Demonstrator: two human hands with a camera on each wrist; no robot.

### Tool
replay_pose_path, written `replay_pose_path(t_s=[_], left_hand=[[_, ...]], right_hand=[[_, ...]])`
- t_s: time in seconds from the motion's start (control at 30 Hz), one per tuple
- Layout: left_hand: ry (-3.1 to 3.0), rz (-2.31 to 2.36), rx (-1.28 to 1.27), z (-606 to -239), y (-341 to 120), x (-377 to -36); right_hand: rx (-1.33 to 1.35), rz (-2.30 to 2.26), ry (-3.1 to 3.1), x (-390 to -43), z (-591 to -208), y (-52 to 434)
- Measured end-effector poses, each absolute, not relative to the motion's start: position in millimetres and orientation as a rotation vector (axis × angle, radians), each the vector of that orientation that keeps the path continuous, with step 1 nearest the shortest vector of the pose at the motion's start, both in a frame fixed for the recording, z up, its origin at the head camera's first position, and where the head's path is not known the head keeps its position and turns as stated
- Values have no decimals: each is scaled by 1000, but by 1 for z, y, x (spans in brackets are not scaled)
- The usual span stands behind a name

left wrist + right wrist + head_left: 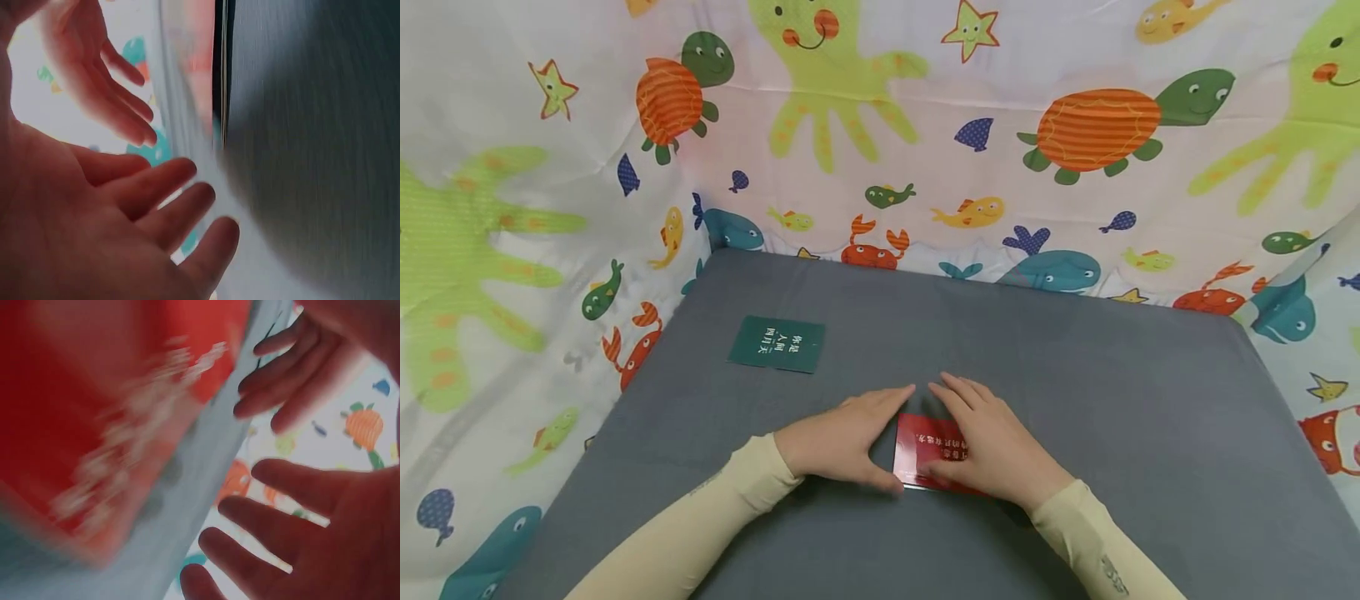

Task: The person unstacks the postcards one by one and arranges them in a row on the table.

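Two hands flank the red booklet point(928, 450): right hand point(988, 446) flat on it, left hand point(842, 437) open, thumb at its left edge; neither grips.

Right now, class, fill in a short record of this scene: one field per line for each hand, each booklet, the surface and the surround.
left hand: flat on the table, fingers straight, thumb at the red booklet's left edge
right hand: lying over the red booklet, fingers straight, covering its right part
red booklet: flat on the table between the hands, pale lettering on its cover
green booklet: flat, far left, apart from both hands
table: covered in grey cloth
curtain: sea-animal print, hung on three sides
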State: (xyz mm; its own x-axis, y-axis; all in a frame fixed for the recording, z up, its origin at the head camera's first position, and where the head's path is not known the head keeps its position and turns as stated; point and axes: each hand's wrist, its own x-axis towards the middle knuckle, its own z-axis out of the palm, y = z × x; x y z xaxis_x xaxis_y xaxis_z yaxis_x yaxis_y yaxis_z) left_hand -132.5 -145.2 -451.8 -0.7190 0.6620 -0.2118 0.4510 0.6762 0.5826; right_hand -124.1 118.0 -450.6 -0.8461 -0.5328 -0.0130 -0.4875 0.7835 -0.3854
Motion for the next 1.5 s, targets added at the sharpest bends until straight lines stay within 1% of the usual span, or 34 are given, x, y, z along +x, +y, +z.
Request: replay_pose_path(t_s=[0.13,0.37,0.5,1.0,1.27,1.5], left_hand=[[2533,636,888,-458,-123,-121],[2652,587,873,-464,-110,-114],[2671,593,894,-464,-104,-113],[2660,591,904,-463,-109,-116],[2643,686,926,-455,-120,-126],[2676,689,895,-454,-142,-151]], right_hand=[[-789,-583,2792,-108,-460,144],[-853,-625,2753,-99,-465,166],[-842,-632,2783,-97,-464,172],[-792,-670,2784,-101,-467,170],[-829,-659,2809,-111,-459,163],[-872,-608,2818,-141,-454,139]])
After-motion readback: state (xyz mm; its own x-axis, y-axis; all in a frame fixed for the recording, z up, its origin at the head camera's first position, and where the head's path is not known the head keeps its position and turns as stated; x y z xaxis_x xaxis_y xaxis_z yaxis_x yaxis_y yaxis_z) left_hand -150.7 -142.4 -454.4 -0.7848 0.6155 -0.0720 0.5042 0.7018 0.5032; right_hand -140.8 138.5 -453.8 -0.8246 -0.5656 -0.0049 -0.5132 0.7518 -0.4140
